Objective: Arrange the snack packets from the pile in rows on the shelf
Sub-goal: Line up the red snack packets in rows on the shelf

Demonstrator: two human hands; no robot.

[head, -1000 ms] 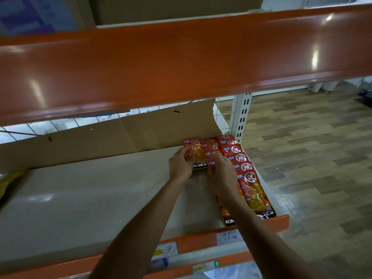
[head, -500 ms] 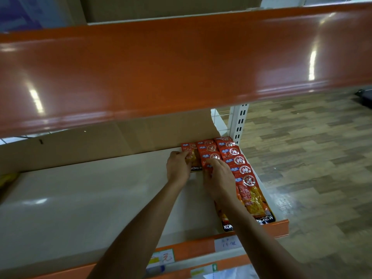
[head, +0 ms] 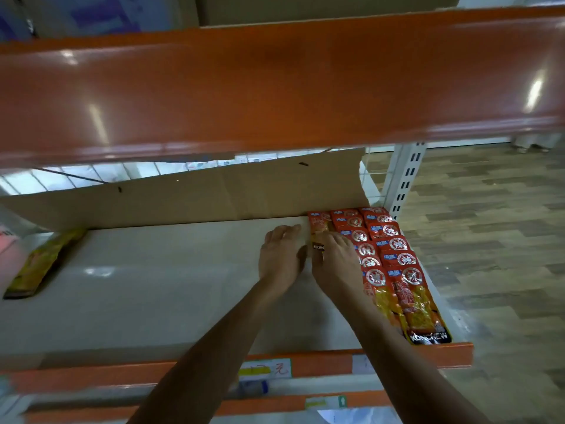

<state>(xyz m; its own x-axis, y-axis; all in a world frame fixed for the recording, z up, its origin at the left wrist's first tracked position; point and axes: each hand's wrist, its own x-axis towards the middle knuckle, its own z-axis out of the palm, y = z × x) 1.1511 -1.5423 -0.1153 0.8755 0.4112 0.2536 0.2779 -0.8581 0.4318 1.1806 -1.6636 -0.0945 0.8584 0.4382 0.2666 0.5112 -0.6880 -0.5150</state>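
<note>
Our left hand had slipped off the newest packet to lie flat on the shelf beside it; our right hand pressed it down. We judged two rows finished, a third barely begun, most shelf space left.

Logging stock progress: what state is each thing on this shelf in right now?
Red snack packets, two overlapping rows, flat at right end of shelf.
Third-row packet, flat, alone beside them.
Left hand, open, fingers straight, on shelf.
Right hand, fingers laid over packets.
Yellow packet, lying flat, far left.
Cardboard sheet, upright along the back.
</note>
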